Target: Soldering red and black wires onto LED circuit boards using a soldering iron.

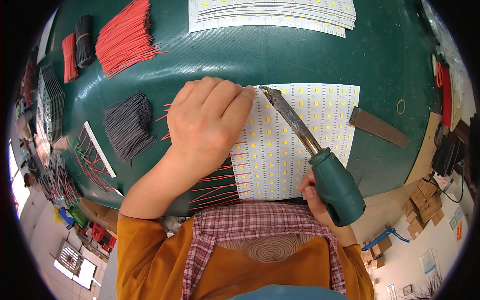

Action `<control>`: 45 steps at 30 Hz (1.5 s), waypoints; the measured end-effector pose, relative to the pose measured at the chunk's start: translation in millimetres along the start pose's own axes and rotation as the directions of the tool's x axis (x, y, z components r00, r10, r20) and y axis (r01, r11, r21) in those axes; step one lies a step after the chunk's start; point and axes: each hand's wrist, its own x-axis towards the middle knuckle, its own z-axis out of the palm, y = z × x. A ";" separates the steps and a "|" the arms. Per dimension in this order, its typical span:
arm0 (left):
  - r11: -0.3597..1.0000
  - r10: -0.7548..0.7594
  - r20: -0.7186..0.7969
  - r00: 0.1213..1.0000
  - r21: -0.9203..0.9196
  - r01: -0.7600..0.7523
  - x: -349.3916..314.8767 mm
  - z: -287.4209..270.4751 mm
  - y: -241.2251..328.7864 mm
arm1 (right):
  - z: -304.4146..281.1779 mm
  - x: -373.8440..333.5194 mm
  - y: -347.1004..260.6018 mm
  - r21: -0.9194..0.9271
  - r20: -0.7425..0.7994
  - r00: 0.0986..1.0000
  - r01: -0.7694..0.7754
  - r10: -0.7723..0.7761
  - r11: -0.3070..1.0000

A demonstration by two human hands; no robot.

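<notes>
1. The left hand [210, 122] lies knuckles-up, fingers curled shut, fingertips pinched at the top left edge of the white LED strip panel [295, 145]; what they pinch is hidden.
2. The right hand [320, 200] is wrapped shut around the green handle of a soldering iron [310, 145]; its tip sits just beside the left fingertips.
3. Red wires [220, 185] stick out from the panel's left edge; bare green mat [260, 60] lies above; a metal plate [377, 126] lies right.
</notes>
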 end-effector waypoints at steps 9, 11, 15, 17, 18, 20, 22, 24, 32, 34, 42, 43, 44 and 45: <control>0.999 0.011 -0.001 1.000 0.031 -0.011 -0.4 1.2 2.4 | -8.8 -3.6 11.2 -0.469 0.131 0.990 0.113 -0.058 0.876; 0.999 0.012 0.000 1.000 0.032 -0.012 0.4 1.3 2.9 | -6.7 0.4 4.2 -0.484 0.136 0.989 0.117 -0.057 0.867; 0.999 0.012 -0.005 1.000 0.031 -0.012 -2.5 0.8 2.1 | -3.8 -4.9 -12.6 -0.494 0.054 0.990 0.138 -0.128 0.858; 0.999 0.012 0.002 1.000 0.032 -0.012 -0.7 0.0 2.7 | -6.5 -8.3 -14.4 -0.329 -0.005 0.999 0.032 -0.036 0.944; 0.999 0.012 0.009 1.000 0.034 -0.013 -0.3 -0.3 3.0 | -10.2 -8.3 -13.4 -0.334 0.019 0.999 0.032 -0.027 0.942; 0.999 0.015 0.010 1.000 0.036 -0.015 -0.2 0.2 2.3 | -9.1 -5.7 -13.6 -0.341 0.037 0.999 0.031 -0.019 0.940; 0.999 0.015 0.013 1.000 0.042 -0.016 -0.9 0.8 2.4 | 1.8 -1.3 -15.0 -0.463 -0.039 0.992 0.092 -0.124 0.882; 0.999 0.013 0.009 1.000 0.050 -0.013 -2.1 1.8 3.2 | 3.3 -4.5 -11.1 -0.237 -0.089 0.996 -0.040 0.019 0.971; 0.998 0.004 -0.015 1.000 0.067 -0.003 -4.3 2.5 7.7 | -4.6 -6.1 5.2 -0.462 0.124 0.986 0.160 -0.115 0.872; 0.998 0.003 -0.011 1.000 0.064 -0.002 -4.2 1.9 9.3 | -1.0 -9.4 14.0 -0.328 0.035 0.984 0.177 -0.175 0.928; 0.998 -0.003 0.017 1.000 0.061 0.002 -2.9 -0.8 12.8 | -3.1 -9.5 16.3 -0.473 0.073 0.984 0.177 -0.161 0.863; 0.998 -0.003 0.018 1.000 0.061 0.002 -3.8 -0.8 12.8 | -1.2 -9.5 19.0 -0.545 0.051 0.978 0.196 -0.202 0.815; 0.998 -0.004 0.016 1.000 0.064 0.003 -5.0 -0.7 12.8 | -2.8 -11.4 13.9 -0.544 0.051 0.978 0.196 -0.202 0.816; 0.998 -0.005 0.014 1.000 0.066 0.004 -6.2 -0.6 12.7 | -5.8 -13.1 2.3 -0.492 0.040 0.996 0.087 -0.078 0.866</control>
